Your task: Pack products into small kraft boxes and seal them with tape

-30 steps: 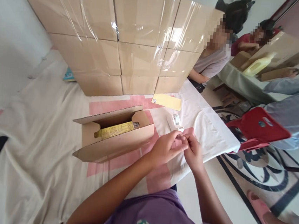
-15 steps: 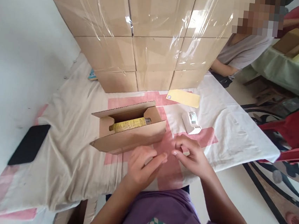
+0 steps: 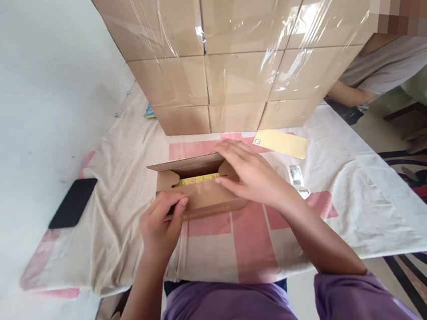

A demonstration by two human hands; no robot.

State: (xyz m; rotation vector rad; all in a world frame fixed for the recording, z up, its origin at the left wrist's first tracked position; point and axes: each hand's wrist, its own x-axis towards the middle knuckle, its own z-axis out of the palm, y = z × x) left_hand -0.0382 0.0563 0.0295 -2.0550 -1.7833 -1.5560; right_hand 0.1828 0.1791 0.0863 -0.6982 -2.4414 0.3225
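The left hand point(image 3: 162, 218) is pinching the near flap point(image 3: 204, 198) of an open cardboard carton point(image 3: 216, 211) on the cloth-covered counter point(image 3: 115, 241); the right hand point(image 3: 249, 176), thumb and fingers apart, is spanning the carton's right end. A yellow package point(image 3: 198, 179) is lying inside; film-wrapped boxes point(image 3: 236, 76) are standing behind.

A table point(image 3: 392, 217) spans the middle of the frame, covered with an off-white cloth point(image 3: 115, 241) patterned in pink blocks. The cloth is wrinkled toward the left and hangs over the edge at the lower left. An open cardboard box point(image 3: 213, 197) sits near the centre, over pink and pale patches. Behind it, a stack of cartons point(image 3: 240, 77) rises to the top of the frame, with a small blue packet point(image 3: 149, 111) beside its lower left corner. Right of centre lie a yellow card point(image 3: 283, 143) and, below it, a partly hidden white tape dispenser point(image 3: 297, 177). A black phone point(image 3: 73, 203) lies flat at the left.
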